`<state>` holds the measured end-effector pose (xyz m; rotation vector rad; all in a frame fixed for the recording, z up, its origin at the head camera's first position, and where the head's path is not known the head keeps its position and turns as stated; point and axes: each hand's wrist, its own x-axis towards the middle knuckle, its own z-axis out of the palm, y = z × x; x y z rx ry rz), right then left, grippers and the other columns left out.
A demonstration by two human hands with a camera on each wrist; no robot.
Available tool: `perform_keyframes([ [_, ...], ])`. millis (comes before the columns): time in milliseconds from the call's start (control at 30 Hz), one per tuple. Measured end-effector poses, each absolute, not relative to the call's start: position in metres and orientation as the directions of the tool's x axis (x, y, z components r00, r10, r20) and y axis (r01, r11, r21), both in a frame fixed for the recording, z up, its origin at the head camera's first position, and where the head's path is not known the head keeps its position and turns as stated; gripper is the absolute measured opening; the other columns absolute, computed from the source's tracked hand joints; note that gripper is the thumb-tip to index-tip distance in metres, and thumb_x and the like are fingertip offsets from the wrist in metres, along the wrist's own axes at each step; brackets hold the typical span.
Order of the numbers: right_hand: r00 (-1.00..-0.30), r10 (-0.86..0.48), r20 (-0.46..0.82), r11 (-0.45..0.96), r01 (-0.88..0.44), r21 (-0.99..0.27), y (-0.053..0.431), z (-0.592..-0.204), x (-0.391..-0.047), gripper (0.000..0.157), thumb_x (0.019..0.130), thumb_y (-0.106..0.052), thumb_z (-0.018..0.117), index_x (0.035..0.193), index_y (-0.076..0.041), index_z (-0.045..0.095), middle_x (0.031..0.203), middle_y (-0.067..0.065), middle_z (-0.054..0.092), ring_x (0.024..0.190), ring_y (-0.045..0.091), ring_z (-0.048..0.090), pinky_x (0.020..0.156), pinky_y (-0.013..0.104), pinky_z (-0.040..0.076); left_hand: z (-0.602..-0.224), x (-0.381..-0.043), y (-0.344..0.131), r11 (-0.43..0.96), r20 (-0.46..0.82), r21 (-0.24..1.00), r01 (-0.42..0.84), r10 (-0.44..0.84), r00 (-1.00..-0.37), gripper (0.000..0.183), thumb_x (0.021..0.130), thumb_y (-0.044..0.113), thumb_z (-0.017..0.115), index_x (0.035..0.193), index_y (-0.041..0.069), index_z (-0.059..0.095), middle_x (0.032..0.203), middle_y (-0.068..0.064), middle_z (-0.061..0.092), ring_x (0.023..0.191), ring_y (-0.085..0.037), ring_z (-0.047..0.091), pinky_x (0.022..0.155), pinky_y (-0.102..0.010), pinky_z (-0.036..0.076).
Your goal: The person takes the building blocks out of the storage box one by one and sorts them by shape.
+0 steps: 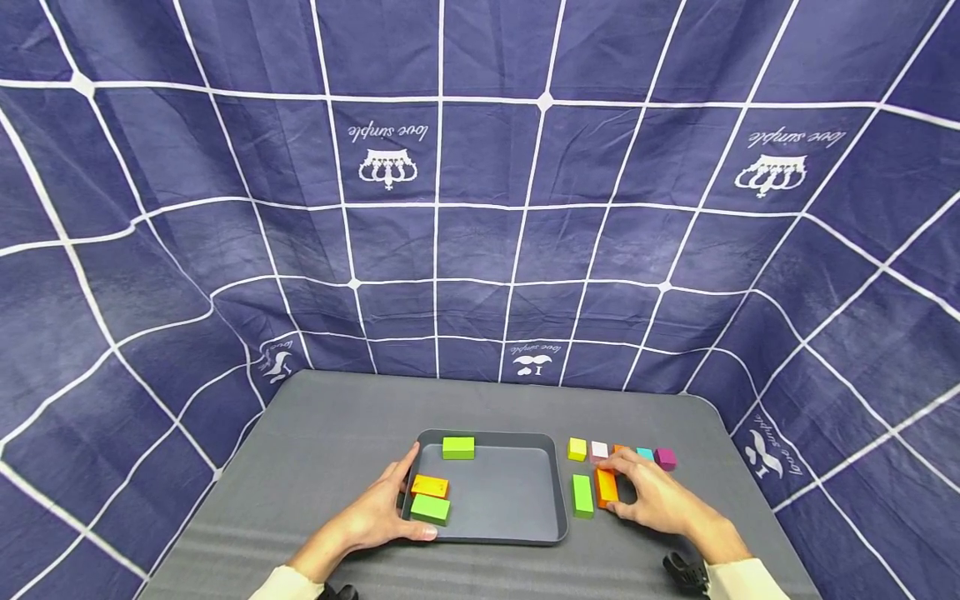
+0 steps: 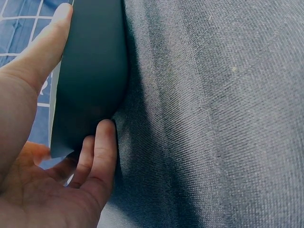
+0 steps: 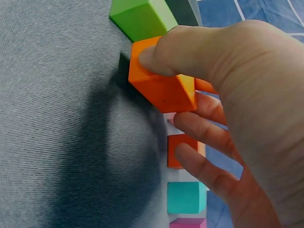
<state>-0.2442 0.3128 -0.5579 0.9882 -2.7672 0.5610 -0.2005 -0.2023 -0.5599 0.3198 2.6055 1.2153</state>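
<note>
In the head view my left hand (image 1: 377, 507) holds the left front corner of a dark grey tray (image 1: 510, 493), thumb at the front edge, fingers along the left side. Up close, the left wrist view has the thumb against the wall of the tray (image 2: 92, 71) and fingertips by its bottom edge. To the tray's right, my right hand (image 1: 656, 497) pinches an orange block (image 1: 607, 490) between thumb and fingers. Right beside that block is a long green block (image 1: 582, 497). In the right wrist view the thumb presses the end of the orange block (image 3: 164, 90).
Inside the tray lie a green block (image 1: 458, 448) at the back, an orange block (image 1: 430, 487) and another green block (image 1: 431, 510) at left. Behind the right hand runs a row: yellow (image 1: 577, 449), pale pink, orange, teal and purple cubes (image 1: 665, 458). Blue curtains surround the grey table.
</note>
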Motion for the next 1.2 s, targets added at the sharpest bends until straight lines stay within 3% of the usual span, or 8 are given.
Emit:
perform_keyframes([
  [200,-0.787,-0.566,0.245,0.724,-0.617,-0.31,0.313,-0.561,-0.243,0.059,0.084,-0.024,0.104,0.137,-0.013,0.08,0.131,-0.002,0.076,0.117,0.022,0.075,0.103,0.048,0.064,-0.561,-0.2,-0.202,0.633,-0.109,0.766,0.116,0.304,-0.946,0.146,0.077,0.034,0.113,0.187,0.007,0.022,0.157,-0.02,0.058,0.128,-0.028,0.065,0.094,-0.036,0.057],
  [433,-0.74,-0.594,0.315,0.681,-0.671,-0.294,0.315,-0.564,-0.241,0.063,0.078,-0.018,0.105,0.135,-0.01,0.079,0.127,-0.001,0.075,0.112,0.018,0.074,0.099,0.043,0.065,-0.56,-0.199,-0.202,0.637,-0.109,0.762,0.113,0.298,-0.948,0.146,0.077,0.034,0.114,0.186,0.007,0.022,0.157,-0.02,0.058,0.127,-0.027,0.065,0.098,-0.04,0.057],
  [767,-0.728,-0.6,0.334,0.666,-0.685,-0.296,0.317,-0.562,-0.237,0.071,0.08,-0.025,0.107,0.143,-0.013,0.076,0.131,-0.004,0.074,0.114,0.019,0.074,0.1,0.043,0.063,-0.562,-0.2,-0.203,0.626,-0.125,0.774,0.097,0.301,-0.945,0.146,0.078,0.034,0.113,0.187,0.008,0.02,0.161,-0.023,0.056,0.132,-0.031,0.066,0.097,-0.041,0.058],
  [933,-0.696,-0.612,0.376,0.634,-0.715,-0.293,0.316,-0.558,-0.237,0.073,0.079,-0.024,0.108,0.143,-0.01,0.076,0.131,0.001,0.074,0.112,0.02,0.075,0.099,0.041,0.063,-0.564,-0.201,-0.203,0.62,-0.129,0.779,0.094,0.305,-0.944,0.146,0.078,0.034,0.113,0.187,0.009,0.02,0.162,-0.023,0.055,0.134,-0.032,0.066,0.097,-0.041,0.059],
  [1200,-0.7,-0.589,0.404,0.637,-0.709,-0.301,0.304,-0.548,-0.239,0.064,0.082,-0.012,0.103,0.14,-0.008,0.078,0.131,0.001,0.077,0.118,0.021,0.079,0.11,0.018,0.055,-0.563,-0.2,-0.203,0.611,-0.122,0.786,0.097,0.306,-0.944,0.146,0.077,0.033,0.113,0.187,0.008,0.02,0.158,-0.022,0.057,0.129,-0.031,0.065,0.089,-0.034,0.055],
])
